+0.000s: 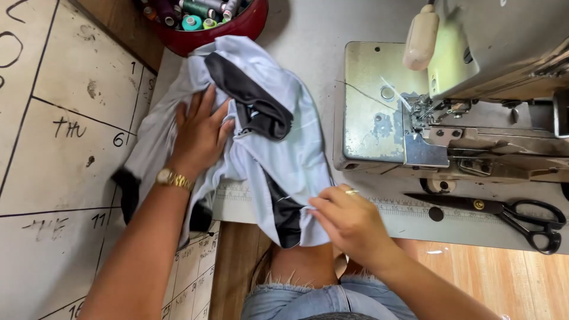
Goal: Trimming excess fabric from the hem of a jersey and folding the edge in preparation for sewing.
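Garment (278, 160), pale blue w/ black trim, lies bunched mid-frame on the bench (308, 35), not yet under the machine (474, 106) at right. Left hand (198, 133) presses flat on it; right hand (349, 222) pinches its lower edge. Scissors (510, 214) lie unused.
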